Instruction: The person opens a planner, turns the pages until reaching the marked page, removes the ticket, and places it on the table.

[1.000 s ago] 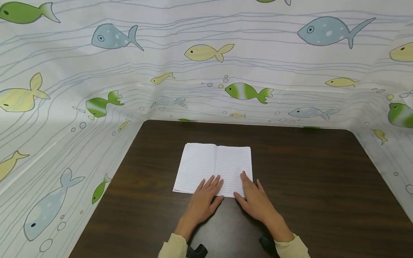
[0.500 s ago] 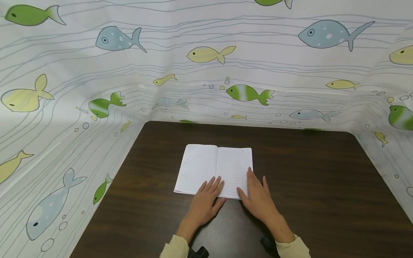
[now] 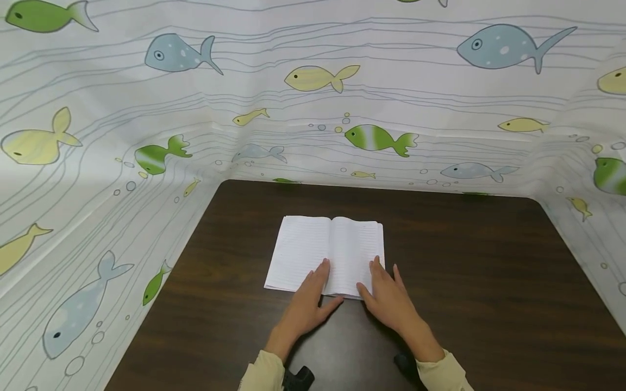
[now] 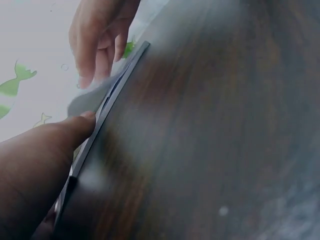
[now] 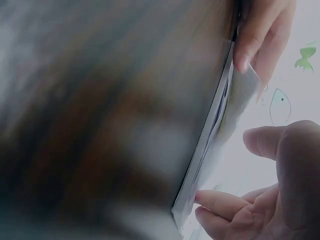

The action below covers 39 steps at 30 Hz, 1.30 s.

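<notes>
An open notebook (image 3: 329,254) with lined pages lies flat on the dark wooden table (image 3: 479,282), and both hands rest at its near edge. The left hand (image 3: 307,304) lies on the lower part of the left page with its fingers (image 3: 320,274) straight and drawn close together, pointing toward the spine; its thumb reaches along the bottom edge of the book. It presses the paper rather than gripping it. The right hand (image 3: 388,296) lies on the lower right corner of the right page, fingers extended and slightly spread, resting flat with nothing clasped. In the right wrist view the right hand's fingertips (image 5: 212,202) touch the page edges at the corner, where a few leaves stand a little lifted from the stack. Compared with half a second ago, the left hand's fingers have closed together and moved up nearer the spine, and the right page now bulges slightly near the fold instead of lying flat.
</notes>
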Motion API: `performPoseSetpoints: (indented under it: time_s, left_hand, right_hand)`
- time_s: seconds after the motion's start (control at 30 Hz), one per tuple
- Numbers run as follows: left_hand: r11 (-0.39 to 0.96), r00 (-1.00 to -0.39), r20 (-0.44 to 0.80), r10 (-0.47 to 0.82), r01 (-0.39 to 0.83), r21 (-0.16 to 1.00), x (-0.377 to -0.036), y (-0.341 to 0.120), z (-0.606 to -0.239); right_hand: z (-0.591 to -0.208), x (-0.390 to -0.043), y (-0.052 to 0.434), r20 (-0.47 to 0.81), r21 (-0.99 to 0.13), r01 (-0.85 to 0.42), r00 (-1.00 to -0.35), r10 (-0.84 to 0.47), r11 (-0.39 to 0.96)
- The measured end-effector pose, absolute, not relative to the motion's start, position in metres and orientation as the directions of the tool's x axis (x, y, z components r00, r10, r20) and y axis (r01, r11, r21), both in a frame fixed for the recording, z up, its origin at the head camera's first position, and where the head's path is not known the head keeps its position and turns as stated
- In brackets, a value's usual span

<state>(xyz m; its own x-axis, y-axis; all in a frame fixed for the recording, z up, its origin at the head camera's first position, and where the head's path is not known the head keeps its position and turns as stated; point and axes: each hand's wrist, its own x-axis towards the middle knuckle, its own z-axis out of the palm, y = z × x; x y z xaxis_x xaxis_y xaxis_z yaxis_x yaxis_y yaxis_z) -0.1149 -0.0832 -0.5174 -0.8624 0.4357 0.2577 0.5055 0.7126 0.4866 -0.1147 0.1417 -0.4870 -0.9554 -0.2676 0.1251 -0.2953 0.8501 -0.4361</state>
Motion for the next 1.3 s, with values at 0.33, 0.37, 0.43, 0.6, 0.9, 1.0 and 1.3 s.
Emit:
performPoseSetpoints:
  time_s: [0.33,0.37,0.43,0.6,0.9,1.0,1.3]
  left_hand:
    - [0.697,-0.89,0.226,0.395,0.451,0.557,-0.116,-0.085,-0.512]
    - [0.697,-0.891,0.228,0.392,0.449,0.56,-0.116,-0.085,-0.512]
    - [0.702,-0.897,0.23,0.377,0.439,0.561,-0.115,-0.085,-0.512]
    - [0.723,-0.917,0.211,0.337,0.396,0.566,-0.111,-0.085,-0.512]
    - [0.693,-0.941,0.179,0.286,0.332,0.64,-0.107,-0.087,-0.511]
    - [0.656,-0.933,0.221,0.286,0.358,0.664,-0.108,-0.088,-0.513]
    - [0.552,-0.922,0.287,0.26,0.386,0.74,-0.118,-0.099,-0.518]
  right_hand:
    - [-0.489,-0.113,0.133,0.085,-0.515,-0.349,-0.93,-0.359,0.783]
    - [-0.489,-0.113,0.133,0.076,-0.518,-0.347,-0.929,-0.362,0.782]
    - [-0.489,-0.112,0.135,0.066,-0.521,-0.35,-0.926,-0.373,0.778]
    - [-0.486,-0.112,0.14,0.037,-0.541,-0.357,-0.915,-0.403,0.761]
    - [-0.489,-0.112,0.147,0.005,-0.573,-0.328,-0.918,-0.397,0.751]
    - [-0.489,-0.112,0.148,0.025,-0.571,-0.34,-0.917,-0.398,0.747]
    - [-0.488,-0.111,0.151,0.018,-0.567,-0.342,-0.915,-0.404,0.749]
